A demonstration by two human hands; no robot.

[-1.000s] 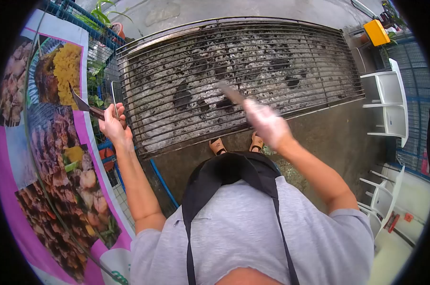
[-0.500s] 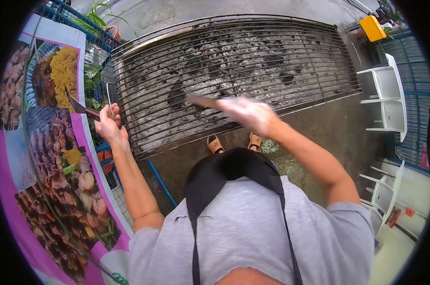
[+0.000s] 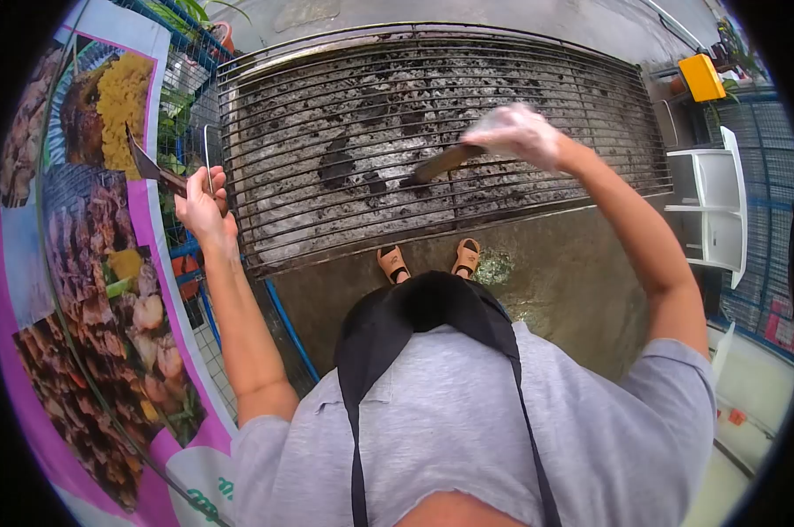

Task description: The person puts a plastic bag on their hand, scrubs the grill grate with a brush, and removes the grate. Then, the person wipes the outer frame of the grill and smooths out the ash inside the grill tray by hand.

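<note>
Lg grill (image 3: 520, 92), charcoal (image 3: 335, 162) under it. R hand (image 3: 521, 136) closed on brown tool (image 3: 449, 163) over mid-grill; contact unclear from where I stand. L hand (image 3: 205, 209), nr grill's L side, curled round dark-bladed tool (image 3: 143, 161) + thin metal rod (image 3: 208, 151). IMO best: firm grip, tool flat, even strokes.

A black apron (image 3: 377, 351) overlies a grey T-shirt (image 3: 445, 408).

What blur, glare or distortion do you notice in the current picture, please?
Head view: the black metal-barred grill grate bows with fisheye distortion; head view: the white-smeared right hand looks slightly blurred; head view: wet grey floor glints.
</note>
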